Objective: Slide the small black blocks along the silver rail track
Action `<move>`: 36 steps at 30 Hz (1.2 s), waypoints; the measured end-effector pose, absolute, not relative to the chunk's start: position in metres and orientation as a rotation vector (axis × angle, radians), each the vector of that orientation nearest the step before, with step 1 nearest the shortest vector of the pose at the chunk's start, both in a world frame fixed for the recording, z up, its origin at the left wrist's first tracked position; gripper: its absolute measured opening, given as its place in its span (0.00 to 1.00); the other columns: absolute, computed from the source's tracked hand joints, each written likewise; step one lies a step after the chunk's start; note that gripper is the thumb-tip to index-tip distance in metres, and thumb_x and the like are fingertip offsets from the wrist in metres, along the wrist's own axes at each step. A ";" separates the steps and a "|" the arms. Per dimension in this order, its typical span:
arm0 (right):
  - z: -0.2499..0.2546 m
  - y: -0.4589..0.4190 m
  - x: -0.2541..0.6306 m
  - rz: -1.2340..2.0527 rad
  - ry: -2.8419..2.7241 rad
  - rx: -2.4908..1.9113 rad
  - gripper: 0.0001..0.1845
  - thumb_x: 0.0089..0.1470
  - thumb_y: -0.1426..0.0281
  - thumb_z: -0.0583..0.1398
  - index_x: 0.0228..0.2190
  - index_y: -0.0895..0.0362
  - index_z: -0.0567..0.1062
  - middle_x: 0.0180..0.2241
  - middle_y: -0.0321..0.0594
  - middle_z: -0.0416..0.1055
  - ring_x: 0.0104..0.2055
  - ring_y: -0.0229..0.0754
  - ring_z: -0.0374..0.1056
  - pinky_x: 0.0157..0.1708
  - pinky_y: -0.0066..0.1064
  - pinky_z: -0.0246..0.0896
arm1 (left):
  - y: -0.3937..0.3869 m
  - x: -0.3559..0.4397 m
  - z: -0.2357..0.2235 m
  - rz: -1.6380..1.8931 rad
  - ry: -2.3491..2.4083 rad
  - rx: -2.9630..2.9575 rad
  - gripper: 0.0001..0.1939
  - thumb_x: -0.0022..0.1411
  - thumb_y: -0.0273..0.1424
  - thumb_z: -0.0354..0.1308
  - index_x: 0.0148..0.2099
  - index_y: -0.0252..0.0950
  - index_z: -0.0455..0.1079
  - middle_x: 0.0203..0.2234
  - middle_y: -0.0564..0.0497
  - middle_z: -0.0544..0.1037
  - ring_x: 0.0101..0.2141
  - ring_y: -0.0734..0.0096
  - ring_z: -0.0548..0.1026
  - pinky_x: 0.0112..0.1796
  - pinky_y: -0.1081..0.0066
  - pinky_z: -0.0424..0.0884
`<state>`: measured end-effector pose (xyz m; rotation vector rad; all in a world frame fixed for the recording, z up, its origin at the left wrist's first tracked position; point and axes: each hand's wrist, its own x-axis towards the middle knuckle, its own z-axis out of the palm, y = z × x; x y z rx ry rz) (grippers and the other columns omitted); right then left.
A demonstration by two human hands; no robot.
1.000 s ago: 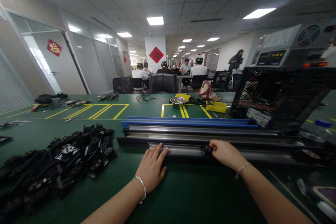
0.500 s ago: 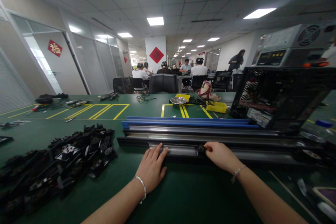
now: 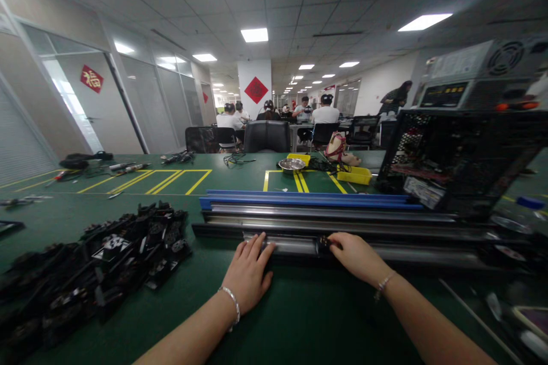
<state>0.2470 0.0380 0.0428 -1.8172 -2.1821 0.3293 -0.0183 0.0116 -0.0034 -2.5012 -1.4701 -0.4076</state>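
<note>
Green covers the broad work surface [image 3: 308, 319], marked toward its far side with strips of yellow tape [image 3: 199, 181]. Across it, side by side, lie several long rails: a bright blue grooved rail [image 3: 303, 200] farthest off, then dark metallic ones, with a long black rail with a shiny grey channel [image 3: 295, 246] nearest the person. Both hands are at this nearest rail. The left hand [image 3: 248, 271] rests on its left part, palm down, fingers slightly spread and gripping nothing that can be seen. The right hand [image 3: 353, 254] is narrowed to a pinch, thumb and fingers on a small black rounded part [image 3: 323, 244] that sits at the channel, right of the left hand and well apart from it. What lies beneath the right fingertips is hidden. Each wrist wears a bracelet.

To the left spreads a heap of jumbled black mechanical pieces [image 3: 128, 256]. At the right, an opened black computer case [image 3: 454, 154] stands near the rails, with grey metal box-shaped units [image 3: 475, 74] stacked on top. Beyond the blue rail are a round shiny metal bowl [image 3: 291, 165] and a shallow yellow plastic tray [image 3: 354, 175]. Farther back, people sit at another table.
</note>
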 end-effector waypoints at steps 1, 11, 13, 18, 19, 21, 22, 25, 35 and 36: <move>0.043 0.038 0.247 0.333 -2.180 -1.815 0.15 0.49 0.69 0.50 0.33 0.54 0.75 0.37 0.40 0.73 0.40 0.41 0.66 0.40 0.28 0.55 | 0.011 -0.018 -0.003 -0.408 -1.472 -2.499 0.31 0.53 0.29 0.53 0.59 0.41 0.50 0.58 0.45 0.52 0.57 0.57 0.51 0.53 0.56 0.48; 0.040 0.039 0.247 0.346 -2.179 -1.768 0.14 0.49 0.69 0.50 0.33 0.53 0.75 0.37 0.39 0.73 0.40 0.41 0.66 0.40 0.28 0.55 | 0.011 -0.019 0.000 -0.405 -1.471 -2.512 0.31 0.53 0.30 0.52 0.59 0.41 0.50 0.57 0.45 0.54 0.56 0.58 0.52 0.53 0.56 0.48; 0.039 0.040 0.246 0.354 -2.180 -1.768 0.14 0.49 0.68 0.51 0.34 0.53 0.75 0.37 0.38 0.73 0.40 0.41 0.66 0.40 0.28 0.55 | 0.011 -0.019 0.000 -0.408 -1.472 -2.513 0.30 0.53 0.29 0.52 0.59 0.41 0.50 0.57 0.45 0.55 0.56 0.58 0.52 0.53 0.56 0.48; 0.037 0.040 0.246 0.343 -2.179 -1.750 0.15 0.49 0.68 0.51 0.35 0.54 0.74 0.37 0.39 0.72 0.40 0.41 0.66 0.41 0.29 0.55 | 0.011 -0.019 -0.001 -0.421 -1.479 -2.519 0.30 0.53 0.30 0.53 0.58 0.41 0.50 0.57 0.46 0.55 0.56 0.58 0.52 0.53 0.57 0.48; 0.036 0.040 0.246 0.333 -2.179 -1.746 0.15 0.49 0.68 0.51 0.35 0.54 0.74 0.37 0.39 0.72 0.40 0.41 0.66 0.41 0.29 0.55 | 0.011 -0.019 -0.001 -0.423 -1.480 -2.520 0.30 0.53 0.30 0.53 0.58 0.41 0.50 0.57 0.46 0.55 0.56 0.59 0.53 0.53 0.57 0.48; 0.035 0.040 0.245 0.315 -2.176 -1.747 0.15 0.49 0.68 0.51 0.35 0.54 0.75 0.37 0.39 0.72 0.41 0.41 0.66 0.41 0.29 0.55 | 0.011 -0.019 -0.001 -0.425 -1.480 -2.522 0.30 0.53 0.30 0.52 0.58 0.41 0.50 0.57 0.46 0.55 0.56 0.59 0.53 0.53 0.57 0.48; 0.035 0.040 0.245 0.310 -2.174 -1.749 0.15 0.49 0.68 0.51 0.35 0.54 0.75 0.37 0.39 0.72 0.41 0.41 0.66 0.41 0.29 0.55 | 0.011 -0.019 -0.001 -0.424 -1.479 -2.523 0.30 0.53 0.30 0.52 0.58 0.41 0.50 0.57 0.46 0.55 0.56 0.59 0.53 0.53 0.57 0.48; 0.035 0.040 0.243 0.314 -2.168 -1.762 0.15 0.49 0.69 0.51 0.34 0.54 0.75 0.37 0.39 0.73 0.41 0.41 0.66 0.41 0.29 0.55 | 0.011 -0.019 0.000 -0.421 -1.476 -2.526 0.30 0.53 0.30 0.53 0.58 0.41 0.50 0.57 0.46 0.55 0.56 0.59 0.53 0.53 0.57 0.49; 0.039 0.037 0.240 0.384 -2.147 -1.739 0.16 0.49 0.68 0.49 0.34 0.54 0.76 0.39 0.40 0.73 0.42 0.41 0.66 0.42 0.29 0.55 | 0.011 -0.019 -0.001 -0.441 -1.468 -2.523 0.30 0.53 0.30 0.53 0.59 0.42 0.50 0.57 0.47 0.56 0.55 0.59 0.54 0.53 0.57 0.49; 0.039 0.037 0.240 0.388 -2.150 -1.735 0.17 0.49 0.68 0.49 0.35 0.54 0.76 0.39 0.40 0.72 0.42 0.41 0.66 0.42 0.29 0.55 | 0.011 -0.019 -0.001 -0.439 -1.469 -2.524 0.30 0.53 0.30 0.53 0.59 0.42 0.50 0.57 0.47 0.56 0.55 0.59 0.54 0.53 0.57 0.49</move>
